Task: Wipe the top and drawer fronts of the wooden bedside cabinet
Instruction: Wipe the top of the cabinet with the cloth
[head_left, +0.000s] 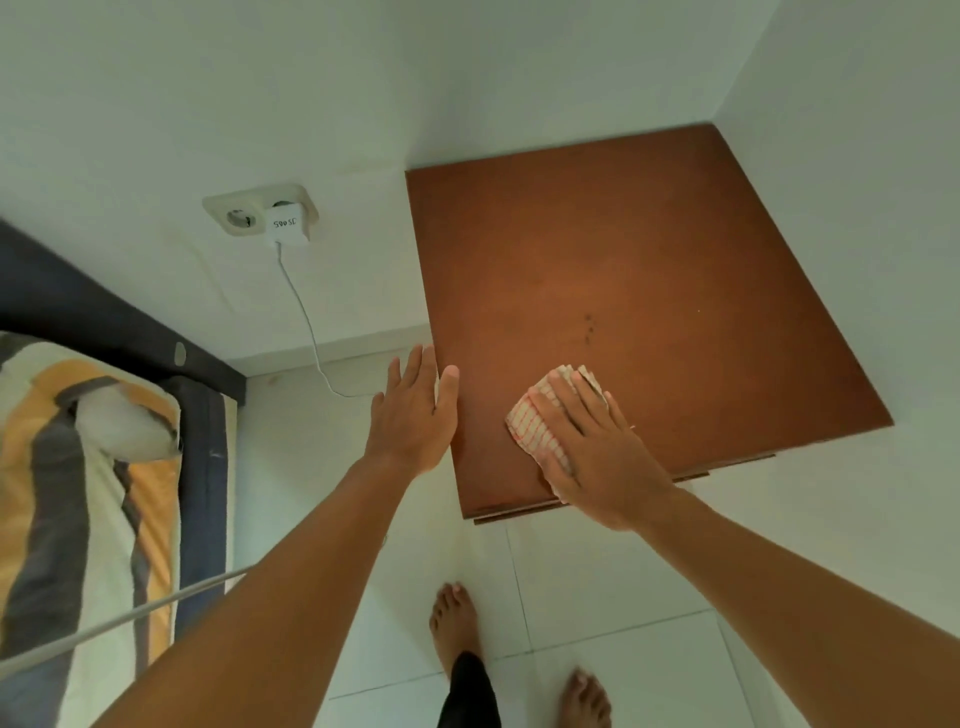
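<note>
Head view: flat right hand (597, 452) presses cloth (535, 434) on cabinet (649, 270) (left hand (415, 415) spread, touching its edge).

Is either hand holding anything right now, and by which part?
No grip: the right hand presses flat on the middle of the cloth on the cabinet top; the left hand touches its left edge.
</note>
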